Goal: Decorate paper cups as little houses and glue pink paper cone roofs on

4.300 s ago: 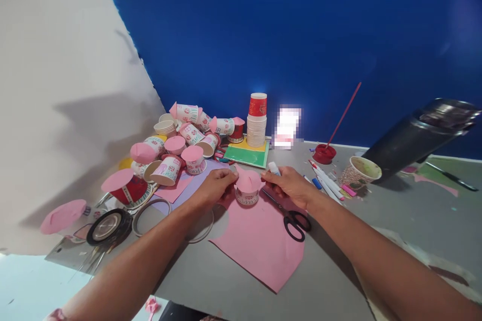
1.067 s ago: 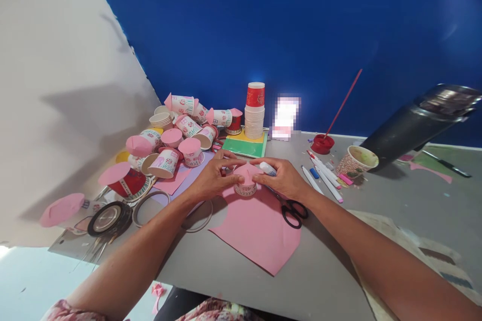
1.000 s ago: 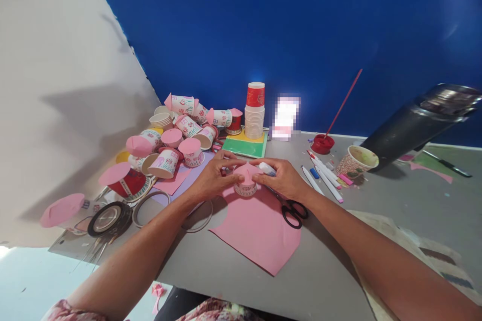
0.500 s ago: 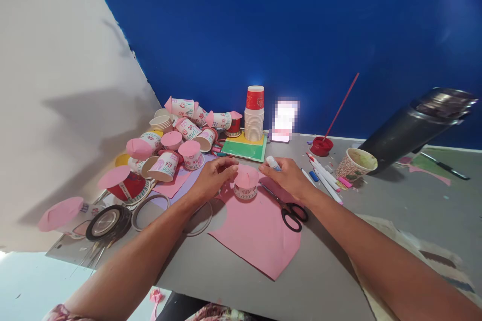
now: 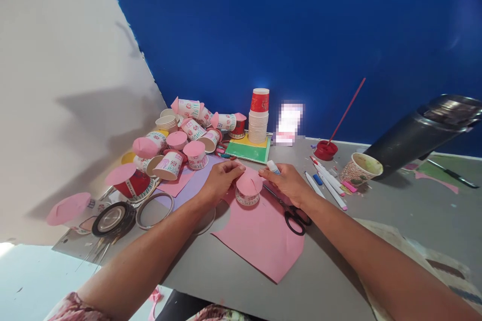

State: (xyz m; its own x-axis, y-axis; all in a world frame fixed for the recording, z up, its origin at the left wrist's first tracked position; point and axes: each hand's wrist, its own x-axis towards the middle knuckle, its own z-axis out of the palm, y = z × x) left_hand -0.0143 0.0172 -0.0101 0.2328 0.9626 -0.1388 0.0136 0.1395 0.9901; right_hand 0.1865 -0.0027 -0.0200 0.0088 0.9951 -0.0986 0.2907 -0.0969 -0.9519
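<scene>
A pink paper cone (image 5: 249, 183) sits like a roof on a small paper cup (image 5: 247, 198) with drawn-on marks, standing in front of me. At the cone's upper left edge, my left hand (image 5: 222, 180) has its fingers pinched together on the paper. My right hand (image 5: 289, 184) keeps a white-capped glue stick (image 5: 273, 167) in its grip, and its fingertips reach the cone's right edge. Under the cup lies a pink sheet of paper (image 5: 263, 241). Black-handled scissors (image 5: 294, 220) rest on that sheet, just below my right hand.
Decorated paper cups (image 5: 169, 165) with pink cones crowd the left side, near tape rolls (image 5: 113, 219). A cup stack (image 5: 258, 123) stands on a green-yellow book (image 5: 246, 152). To the right are markers (image 5: 329, 188), a red pot (image 5: 326, 150), a patterned cup (image 5: 360, 169) and a dark flask (image 5: 410, 133).
My left fingers have closed together and come in against the cone's edge. My right fingertips have moved in to its other side, still with the glue stick. The whole view has shifted slightly.
</scene>
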